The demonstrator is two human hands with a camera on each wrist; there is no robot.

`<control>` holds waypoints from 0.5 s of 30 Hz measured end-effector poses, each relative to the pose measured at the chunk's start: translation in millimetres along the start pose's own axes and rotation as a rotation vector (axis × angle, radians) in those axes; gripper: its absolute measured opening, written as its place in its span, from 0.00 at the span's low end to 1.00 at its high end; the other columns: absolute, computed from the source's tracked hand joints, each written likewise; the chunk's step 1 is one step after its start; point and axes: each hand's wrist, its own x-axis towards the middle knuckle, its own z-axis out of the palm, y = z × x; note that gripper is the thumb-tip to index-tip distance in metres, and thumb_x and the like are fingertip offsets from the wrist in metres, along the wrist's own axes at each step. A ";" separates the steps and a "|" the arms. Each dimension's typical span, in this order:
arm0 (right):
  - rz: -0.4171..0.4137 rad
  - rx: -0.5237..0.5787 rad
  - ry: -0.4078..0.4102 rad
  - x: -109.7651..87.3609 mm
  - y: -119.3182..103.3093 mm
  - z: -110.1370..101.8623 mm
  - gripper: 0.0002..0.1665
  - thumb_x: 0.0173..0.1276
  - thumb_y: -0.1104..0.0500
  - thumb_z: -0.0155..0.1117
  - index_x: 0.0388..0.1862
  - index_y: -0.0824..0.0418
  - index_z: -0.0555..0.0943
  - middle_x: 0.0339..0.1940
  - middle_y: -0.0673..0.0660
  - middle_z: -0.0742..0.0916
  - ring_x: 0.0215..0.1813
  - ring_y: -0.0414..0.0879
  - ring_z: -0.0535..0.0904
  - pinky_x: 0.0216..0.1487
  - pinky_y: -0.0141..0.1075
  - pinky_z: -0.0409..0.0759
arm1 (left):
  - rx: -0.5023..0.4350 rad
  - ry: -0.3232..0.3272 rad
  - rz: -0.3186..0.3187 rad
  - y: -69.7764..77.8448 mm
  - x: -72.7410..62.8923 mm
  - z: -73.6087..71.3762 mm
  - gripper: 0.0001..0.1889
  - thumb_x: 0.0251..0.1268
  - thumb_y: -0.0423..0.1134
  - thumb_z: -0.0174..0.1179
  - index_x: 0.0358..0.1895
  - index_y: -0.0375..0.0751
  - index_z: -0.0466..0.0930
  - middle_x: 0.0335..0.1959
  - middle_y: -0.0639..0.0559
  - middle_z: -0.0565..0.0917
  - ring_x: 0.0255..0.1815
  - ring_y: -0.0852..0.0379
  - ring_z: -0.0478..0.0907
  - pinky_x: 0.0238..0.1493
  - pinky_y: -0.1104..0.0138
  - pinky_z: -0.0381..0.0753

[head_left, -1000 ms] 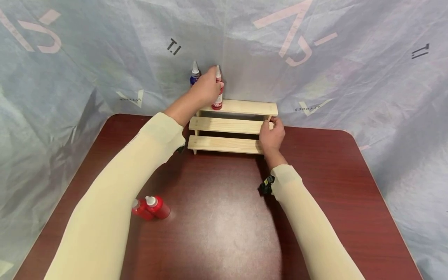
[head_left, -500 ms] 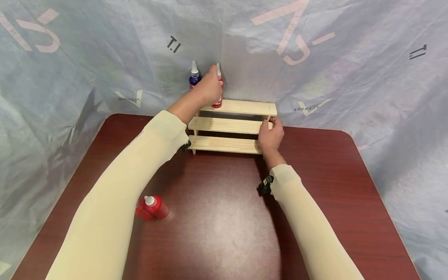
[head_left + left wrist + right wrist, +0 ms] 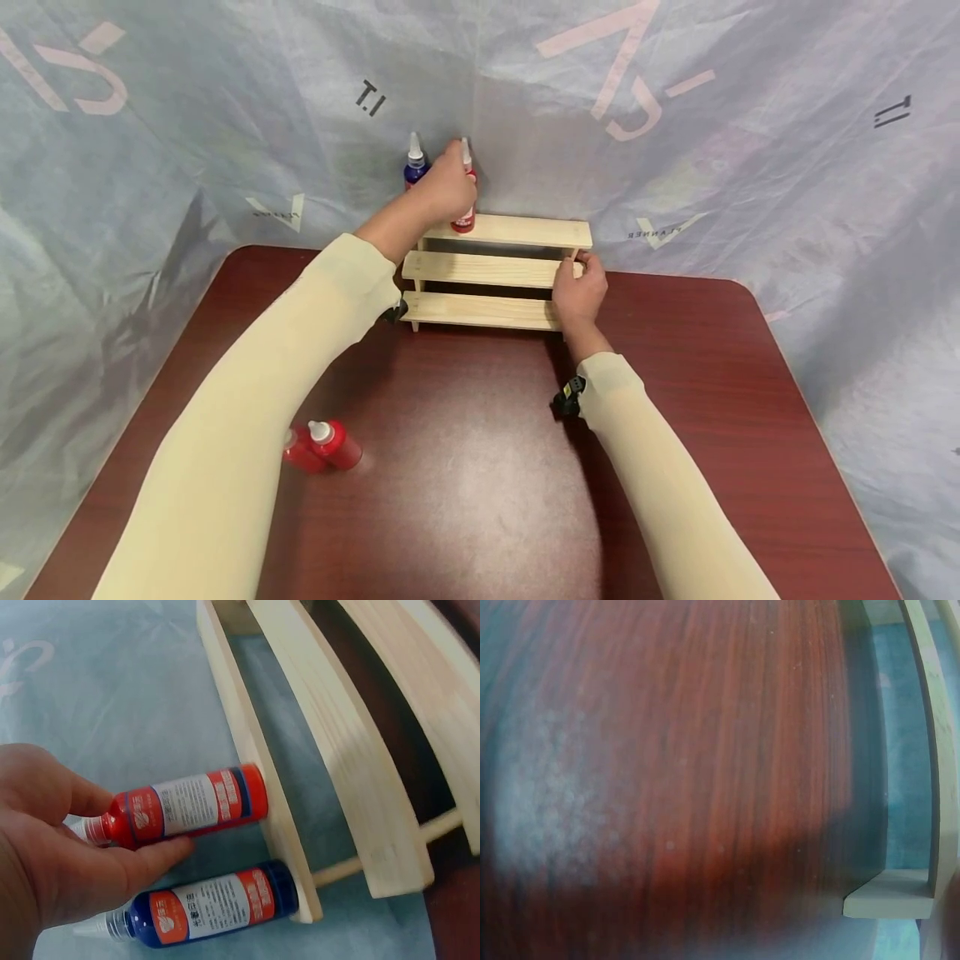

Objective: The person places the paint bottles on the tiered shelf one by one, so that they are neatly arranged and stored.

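My left hand [image 3: 447, 187] pinches a red squeeze bottle [image 3: 191, 804] with a white nozzle near its neck. The bottle's base meets the top step of a three-tier wooden rack [image 3: 491, 268]. Close beside it, a blue squeeze bottle [image 3: 217, 906] stands at the left end of that step, partly hidden by the hand in the head view. At the rack's right end, my right hand [image 3: 580, 287] grips the side by the middle step. Its fingertips are partly hidden there, and the right wrist view shows mainly the table and part of the rack.
Two more red bottles stand side by side on the dark red table [image 3: 465, 467], toward the front left. The nearer one, a white-capped bottle [image 3: 336, 445], shows whole; my left sleeve partly covers the other red bottle [image 3: 302, 454]. Grey sheeting [image 3: 540, 108] hangs behind the rack.
My left hand has shifted very slightly and covers a bit more of the red bottle than one second ago. The right hand keeps its grip on the rack.
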 end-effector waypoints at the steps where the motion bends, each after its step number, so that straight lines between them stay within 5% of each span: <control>1: -0.004 0.002 0.001 0.0 0.3 0.4 0.20 0.78 0.56 0.58 0.60 0.67 0.82 0.63 0.66 0.86 0.68 0.59 0.80 0.72 0.49 0.76 | -0.003 0.013 0.001 0.0 -0.8 0.2 0.24 0.82 0.36 0.42 0.75 0.35 0.56 0.71 0.37 0.72 0.72 0.49 0.71 0.76 0.58 0.72; 6: -0.014 0.007 0.007 0.1 1.1 1.1 0.20 0.77 0.56 0.59 0.59 0.68 0.82 0.62 0.67 0.86 0.68 0.59 0.80 0.72 0.49 0.76 | -0.012 0.050 -0.007 -0.1 -6.0 1.2 0.22 0.83 0.39 0.45 0.73 0.37 0.59 0.72 0.37 0.69 0.76 0.48 0.67 0.80 0.58 0.68; 15: -0.017 -0.004 0.014 0.2 1.5 2.0 0.20 0.76 0.56 0.59 0.58 0.68 0.82 0.61 0.67 0.87 0.66 0.60 0.81 0.71 0.49 0.77 | -0.114 0.124 0.002 -2.3 -13.6 2.8 0.37 0.79 0.41 0.51 0.84 0.47 0.44 0.82 0.42 0.60 0.81 0.53 0.61 0.83 0.62 0.63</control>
